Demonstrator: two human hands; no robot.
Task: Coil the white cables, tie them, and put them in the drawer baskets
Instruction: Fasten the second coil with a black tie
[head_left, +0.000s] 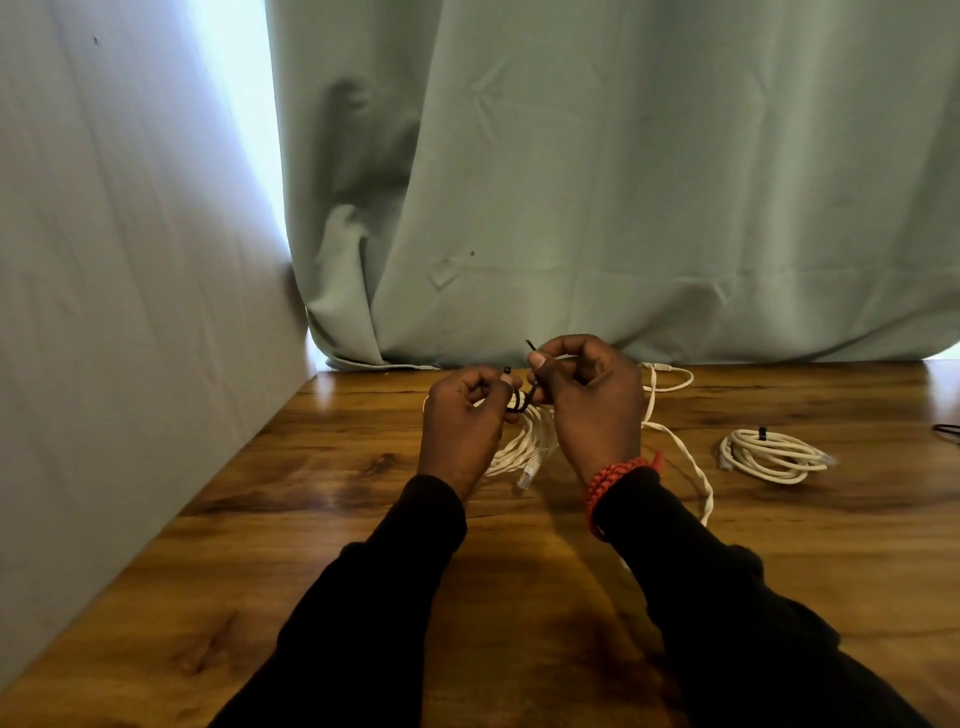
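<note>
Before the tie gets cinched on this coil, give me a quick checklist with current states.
1. Left hand grips the coil: ok.
2. Right hand pinches the black tie: ok.
3. Tie wraps around the coil's strands: ok.
4. Tie fully locked: cannot tell.
5. Loose cable on the table coiled: not ok.
6. Finished coil tied: ok.
7. Drawer baskets in view: not ok.

Your work surface: a wooden table (363, 519), glossy, dark-grained. On it, right side, you have one coiled white cable (771, 454) bound with a black tie (762, 433). Near the middle, a loose white cable (680, 447) trails from the far edge toward you. At the far right edge, a dark item, too cropped to identify.
</note>
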